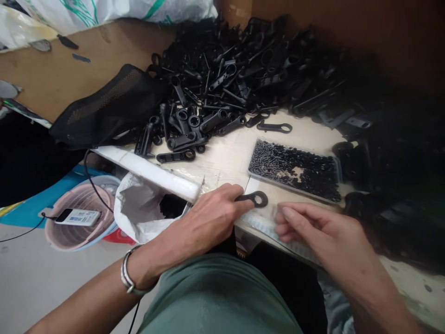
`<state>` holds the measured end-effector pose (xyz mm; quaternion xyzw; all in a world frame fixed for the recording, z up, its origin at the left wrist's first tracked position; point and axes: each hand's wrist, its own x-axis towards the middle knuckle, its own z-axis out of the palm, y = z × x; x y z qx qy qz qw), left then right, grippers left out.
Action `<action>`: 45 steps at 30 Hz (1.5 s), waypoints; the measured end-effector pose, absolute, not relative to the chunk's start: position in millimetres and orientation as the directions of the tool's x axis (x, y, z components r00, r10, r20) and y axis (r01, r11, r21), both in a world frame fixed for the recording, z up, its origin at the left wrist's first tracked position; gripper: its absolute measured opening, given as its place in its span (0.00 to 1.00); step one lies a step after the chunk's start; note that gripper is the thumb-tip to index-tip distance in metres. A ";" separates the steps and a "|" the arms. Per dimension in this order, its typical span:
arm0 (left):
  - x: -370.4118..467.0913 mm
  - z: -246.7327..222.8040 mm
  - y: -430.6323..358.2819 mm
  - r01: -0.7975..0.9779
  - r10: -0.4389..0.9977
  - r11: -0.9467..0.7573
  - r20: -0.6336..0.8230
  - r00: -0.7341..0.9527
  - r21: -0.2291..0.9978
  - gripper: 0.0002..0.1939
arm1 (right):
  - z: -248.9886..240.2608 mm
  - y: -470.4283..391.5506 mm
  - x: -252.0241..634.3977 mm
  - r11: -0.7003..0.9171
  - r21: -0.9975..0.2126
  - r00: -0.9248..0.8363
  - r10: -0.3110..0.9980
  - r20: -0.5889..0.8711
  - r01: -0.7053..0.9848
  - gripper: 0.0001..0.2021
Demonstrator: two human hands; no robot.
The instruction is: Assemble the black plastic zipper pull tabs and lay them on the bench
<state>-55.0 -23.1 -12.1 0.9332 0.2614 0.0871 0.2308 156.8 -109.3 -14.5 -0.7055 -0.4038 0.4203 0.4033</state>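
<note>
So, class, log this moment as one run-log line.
left hand: grip on black ringed part | right hand: beside it, blurred | tray: small black pieces

The right hand's fingertips (282, 218) are blurred.

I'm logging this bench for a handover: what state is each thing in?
Left hand: closed on ring-ended part
Ring-ended part: held, ring exposed
Right hand: fingers bent; blurred, contents unclear
Clear tray: open, partly filled
White sack: open, dark contents
Pink basket: open, holding a device
Piled black parts: loose, jumbled
</note>
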 end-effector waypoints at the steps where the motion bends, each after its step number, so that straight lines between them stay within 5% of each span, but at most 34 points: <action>1: -54.9 -13.2 -23.3 0.435 0.541 -0.738 0.067 0.838 0.517 0.17 | -15.9 -110.3 154.3 -0.380 -0.915 0.332 0.888 -0.319 0.135 0.19; 5: -52.4 -19.4 -28.7 0.321 0.569 -0.710 0.242 0.786 0.627 0.20 | -15.1 -111.0 144.8 -0.363 -0.896 0.306 0.849 -0.431 -0.255 0.30; 9: -47.9 -21.7 -38.0 0.288 0.527 -0.775 0.325 0.785 0.562 0.27 | -9.7 -109.1 142.4 -0.257 -0.847 0.242 0.883 -0.401 -0.466 0.24; 16: -46.4 -21.3 -44.8 0.347 0.495 -0.827 0.280 0.823 0.443 0.22 | -14.4 -110.8 143.8 -0.220 -0.834 0.280 0.873 -0.400 -0.506 0.20; 28: -49.1 -49.2 -36.5 0.283 0.385 -0.919 0.477 0.791 0.273 0.30 | -18.6 -107.4 140.4 -0.183 -0.812 0.284 0.875 -0.392 -0.555 0.24; 33: -45.4 -59.5 -35.3 0.312 0.362 -0.932 0.516 0.777 0.184 0.29 | -18.8 -104.8 139.0 -0.175 -0.876 0.334 0.877 -0.347 -0.450 0.27; 38: -24.0 -48.8 -40.6 0.300 0.417 -0.907 0.542 0.729 0.295 0.20 | 3.3 -100.9 159.0 -0.166 -0.986 0.369 0.916 -0.154 0.001 0.21; 45: -16.9 -36.8 -45.0 0.260 0.397 -0.914 0.557 0.730 0.311 0.20 | 48.4 -118.1 254.5 -0.293 -0.750 0.543 0.833 0.103 0.592 0.22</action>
